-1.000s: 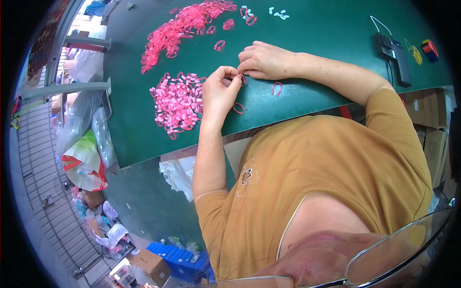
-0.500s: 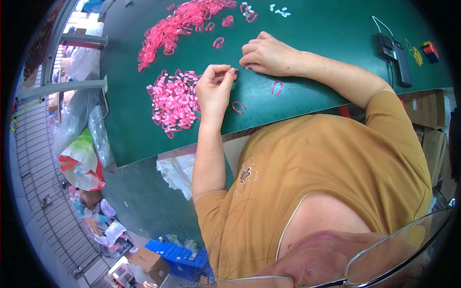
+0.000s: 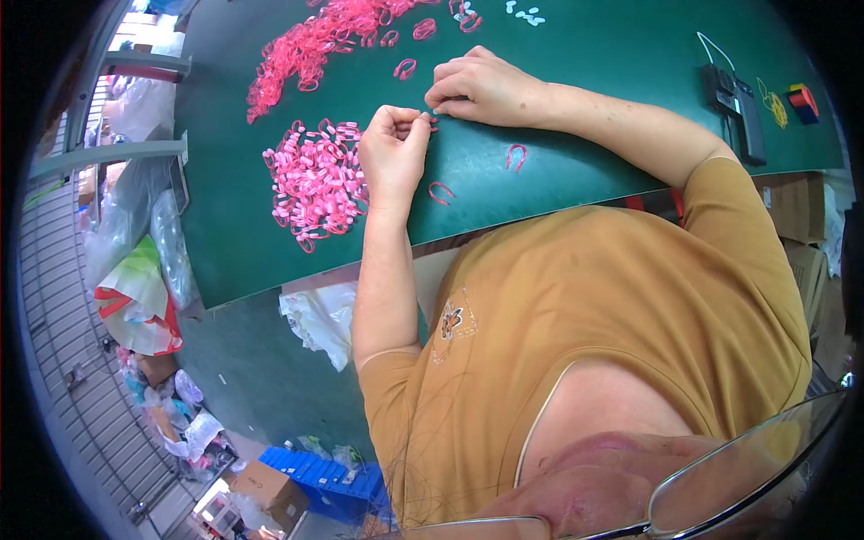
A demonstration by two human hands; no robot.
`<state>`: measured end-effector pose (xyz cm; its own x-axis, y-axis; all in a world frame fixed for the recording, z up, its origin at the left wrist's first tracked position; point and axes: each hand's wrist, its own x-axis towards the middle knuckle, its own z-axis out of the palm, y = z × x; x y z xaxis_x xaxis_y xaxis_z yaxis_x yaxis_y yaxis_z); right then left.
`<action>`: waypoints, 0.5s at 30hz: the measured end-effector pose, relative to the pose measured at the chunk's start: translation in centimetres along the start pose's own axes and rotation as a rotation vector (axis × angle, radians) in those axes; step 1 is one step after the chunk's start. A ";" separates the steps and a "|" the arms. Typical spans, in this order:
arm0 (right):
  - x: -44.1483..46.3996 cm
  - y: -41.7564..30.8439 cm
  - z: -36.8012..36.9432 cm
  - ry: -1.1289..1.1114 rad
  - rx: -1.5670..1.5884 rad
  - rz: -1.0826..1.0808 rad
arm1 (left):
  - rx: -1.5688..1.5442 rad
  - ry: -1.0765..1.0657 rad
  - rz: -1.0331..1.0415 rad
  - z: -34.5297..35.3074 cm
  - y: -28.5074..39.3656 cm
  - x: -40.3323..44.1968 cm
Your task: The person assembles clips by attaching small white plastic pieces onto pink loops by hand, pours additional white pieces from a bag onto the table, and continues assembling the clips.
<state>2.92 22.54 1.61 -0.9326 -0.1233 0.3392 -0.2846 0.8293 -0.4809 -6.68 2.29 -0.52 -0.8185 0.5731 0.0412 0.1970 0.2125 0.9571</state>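
Observation:
My left hand (image 3: 393,157) pinches a small pink loop (image 3: 434,124) between thumb and fingers, only a bit of it showing past the fingertips. Close against it, my right hand (image 3: 481,87) has its fingers curled over the table; what they hold, if anything, is hidden. Beside my left hand lies a pile of pink loops with pale tabs (image 3: 315,184). Two open pink U-shaped pieces lie nearer to me, one pink piece (image 3: 441,193) below my left hand and another pink piece (image 3: 516,157) under my right forearm. A single pink loop (image 3: 405,68) lies beyond the hands.
A larger heap of pink loops (image 3: 310,54) spreads along the far left of the green table (image 3: 594,54). Several small white tabs (image 3: 525,13) lie at the far side. A black power strip (image 3: 736,103), yellow strands (image 3: 774,103) and a red-and-blue block (image 3: 803,103) sit at the right.
My hands have drawn closer together, with the fingertips now nearly meeting around the pink loop. The whole view has shifted slightly.

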 end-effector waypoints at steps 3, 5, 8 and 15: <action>0.2 -0.2 0.3 -0.039 0.003 0.020 | 0.000 0.005 -0.003 -0.1 0.1 0.0; 0.3 -0.3 0.4 -0.031 0.005 0.017 | 0.010 0.004 -0.005 0.0 0.1 0.0; 0.4 -0.1 0.7 -0.009 0.022 0.020 | -0.016 0.007 -0.003 0.0 -0.1 -0.1; 0.5 -0.6 0.7 0.031 0.219 0.159 | -0.007 0.020 0.018 -0.1 -0.5 -0.1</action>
<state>2.42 21.63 1.50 -0.9631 0.0182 0.2687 -0.1800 0.6985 -0.6926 -6.74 2.03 -0.96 -0.8256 0.5606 0.0644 0.2082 0.1964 0.9582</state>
